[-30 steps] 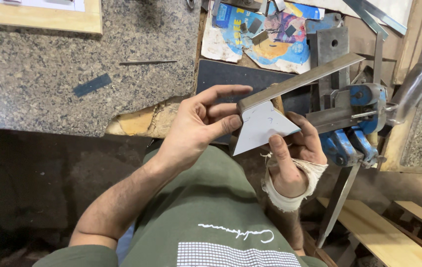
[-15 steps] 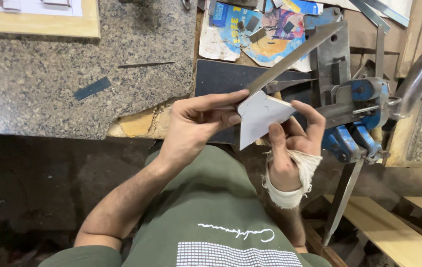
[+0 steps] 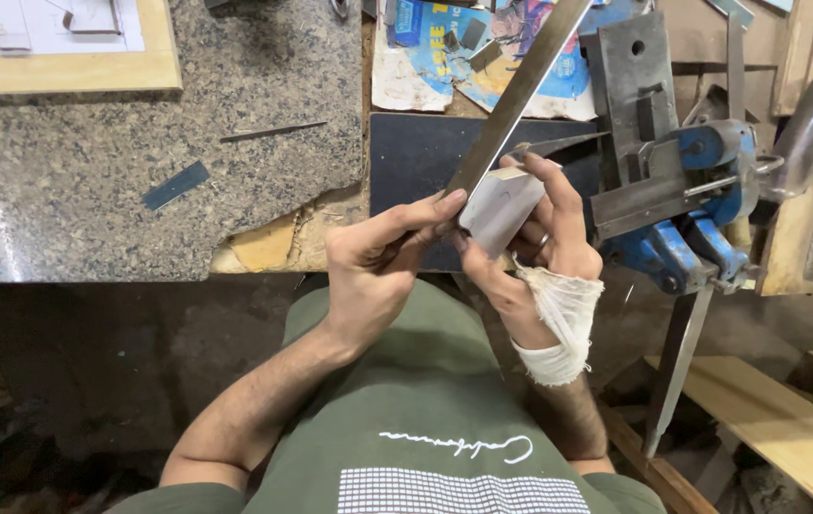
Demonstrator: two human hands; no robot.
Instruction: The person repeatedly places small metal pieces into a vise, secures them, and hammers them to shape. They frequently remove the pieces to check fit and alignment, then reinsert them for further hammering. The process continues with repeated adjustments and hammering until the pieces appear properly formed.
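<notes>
Nearest the camera, the person's green shirt (image 3: 426, 419) filled the lower frame, with both forearms rising from it to the work. The left hand (image 3: 373, 271) was closed around the lower end of a long flat steel bar (image 3: 521, 90), thumb and forefinger pinched against its edge where it met the workpiece. The right hand (image 3: 540, 252), wrapped at the wrist in a white cloth bandage (image 3: 559, 324), gripped a small pale sheet-metal piece (image 3: 500, 207), the fingers curled behind it and the thumb pressed to its lower face. The piece sat between the two hands, touching the bar, in front of the bench edge. Compared with half a second earlier, the piece had been turned: it had shown a broad triangular face and now presented a narrower, foreshortened one. The bar had swung steeper, its far end pointing up past the printed paper (image 3: 445, 52) instead of lying across toward the vise. Just beyond the hands lay a dark rectangular plate (image 3: 416, 162) on the bench. To the right stood the blue bench shear (image 3: 702, 190) with its grey steel jaw block (image 3: 630, 86). Farther left, the speckled granite slab (image 3: 92, 171) carried a small blue strip (image 3: 176, 185) and a thin rod (image 3: 273, 130); a wooden-framed board (image 3: 64, 67) lay at the far corner.
</notes>
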